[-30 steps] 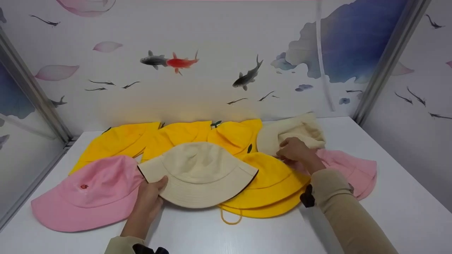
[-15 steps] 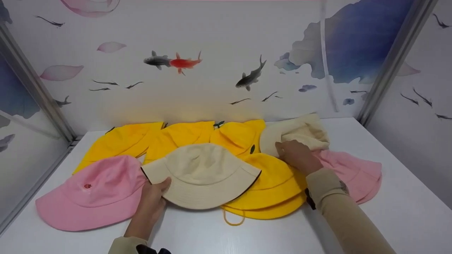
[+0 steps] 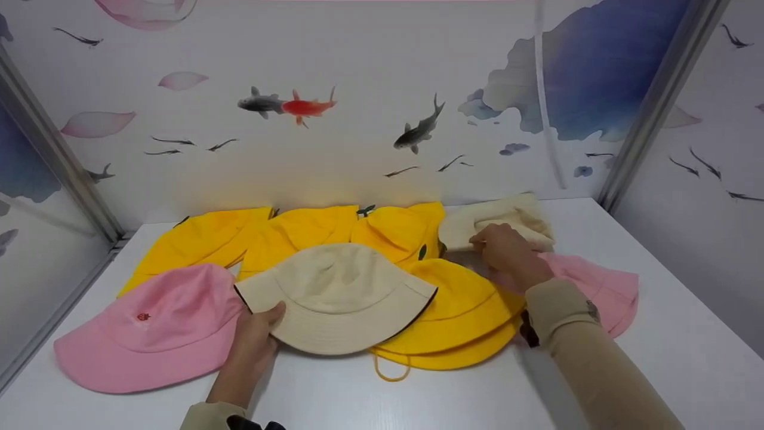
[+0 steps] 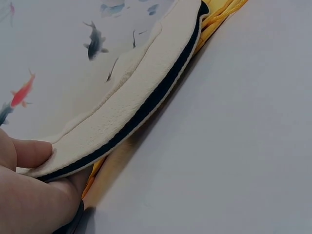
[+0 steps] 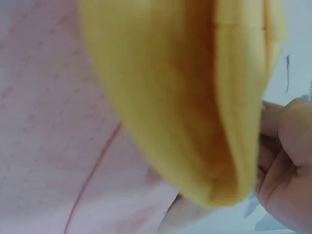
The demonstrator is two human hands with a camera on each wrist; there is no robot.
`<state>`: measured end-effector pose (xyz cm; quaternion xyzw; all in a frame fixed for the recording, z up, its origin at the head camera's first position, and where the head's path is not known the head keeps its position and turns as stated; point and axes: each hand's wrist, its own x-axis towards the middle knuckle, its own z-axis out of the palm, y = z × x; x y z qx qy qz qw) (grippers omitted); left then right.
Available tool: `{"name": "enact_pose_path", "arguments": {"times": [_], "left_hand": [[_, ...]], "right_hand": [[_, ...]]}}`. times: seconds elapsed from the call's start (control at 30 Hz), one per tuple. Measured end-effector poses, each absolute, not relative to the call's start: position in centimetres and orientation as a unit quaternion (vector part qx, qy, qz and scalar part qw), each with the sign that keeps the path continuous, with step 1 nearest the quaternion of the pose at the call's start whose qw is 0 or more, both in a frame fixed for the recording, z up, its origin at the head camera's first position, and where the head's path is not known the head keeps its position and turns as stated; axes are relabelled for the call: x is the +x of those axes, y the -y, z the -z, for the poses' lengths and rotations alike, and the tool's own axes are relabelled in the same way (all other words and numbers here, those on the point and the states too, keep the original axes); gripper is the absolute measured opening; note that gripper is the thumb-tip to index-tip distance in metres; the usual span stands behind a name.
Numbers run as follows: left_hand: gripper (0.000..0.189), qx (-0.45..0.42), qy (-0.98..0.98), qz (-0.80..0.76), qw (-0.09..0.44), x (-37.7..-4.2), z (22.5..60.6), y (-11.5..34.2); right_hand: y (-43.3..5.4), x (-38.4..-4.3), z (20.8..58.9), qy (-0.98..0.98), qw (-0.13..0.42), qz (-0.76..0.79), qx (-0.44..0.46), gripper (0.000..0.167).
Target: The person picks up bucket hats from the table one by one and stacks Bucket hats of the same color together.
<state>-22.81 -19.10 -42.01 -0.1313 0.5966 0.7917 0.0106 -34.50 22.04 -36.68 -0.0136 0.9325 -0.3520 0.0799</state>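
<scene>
My left hand (image 3: 253,334) grips the left edge of a beige bucket hat (image 3: 340,286), thumb on top of the brim and fingers beneath. In the left wrist view the dark trim (image 4: 146,107) runs along that brim's underside. At the back right, my right hand (image 3: 510,254) pinches the front brim of a second, crumpled beige hat (image 3: 462,227), whose edge stands a little raised. Stacked yellow hats (image 3: 459,310) lie just in front of that hand, and a yellow brim (image 5: 156,97) hides part of it in the right wrist view. A pink hat (image 3: 609,292) sits beside the right wrist.
Another pink hat (image 3: 143,334) with a small red emblem lies at the left. Several yellow hats (image 3: 203,239) stand in a row along the patterned back wall (image 3: 334,161). A yellow cord (image 3: 391,376) hangs out onto the white table (image 3: 334,400).
The right hand has shifted slightly up and back, and the front brim of the rear beige hat has risen with it, showing a gap beneath. The left hand keeps its hold.
</scene>
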Motion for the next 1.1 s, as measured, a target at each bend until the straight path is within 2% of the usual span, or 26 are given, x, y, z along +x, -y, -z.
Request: {"name": "enact_pose_path", "arguments": {"times": [0.1,0.27,0.47,0.63,0.83,1.1], "left_hand": [[0.059,-0.137,-0.595,-0.792,0.016,-22.8,42.0,19.1],[0.061,-0.14,-0.59,-0.795,0.021,-22.8,42.1,19.3],[0.059,-0.132,-0.589,-0.797,0.012,-22.7,42.0,19.1],[0.058,-0.133,-0.594,-0.793,0.011,-22.7,42.0,19.1],[0.051,-0.132,-0.601,-0.788,0.011,-22.8,42.3,18.9],[0.055,-0.127,-0.594,-0.795,0.01,-22.8,42.3,19.0]], "right_hand": [[-22.1,-34.5,36.3,-0.968,0.009,0.244,-0.065,0.039],[-21.5,-34.5,36.2,-0.946,-0.009,0.325,-0.008,0.045],[-21.0,-34.0,36.1,-0.924,-0.059,0.372,0.069,0.048],[-20.8,-33.9,35.4,-0.893,-0.052,0.424,0.141,0.058],[-21.1,-34.1,34.8,-0.843,-0.064,0.503,0.181,0.049],[-21.8,-34.6,33.3,-0.853,-0.157,0.489,0.089,0.039]]}}
